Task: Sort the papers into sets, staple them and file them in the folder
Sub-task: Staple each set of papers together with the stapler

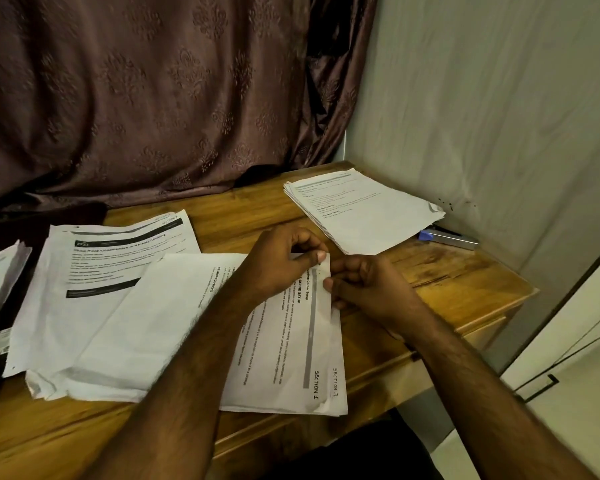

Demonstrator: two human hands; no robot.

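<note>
Now both hands, left hand and right hand, pinch paper set top edge; stapler near wall.

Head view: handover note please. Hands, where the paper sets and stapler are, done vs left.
Left hand: pinches the top corner of the Section 1 set, thumb on top.
Right hand: pinches the same corner from the right side.
Stapler: on the wooden table, far right, half under the far stack of papers, untouched.
Other papers: spread at the left, under the Section 1 set.
Done: some sorting into stacks. Whether any set is stapled cannot be told.
Left: staple the sets, file them. No folder in view.
</note>
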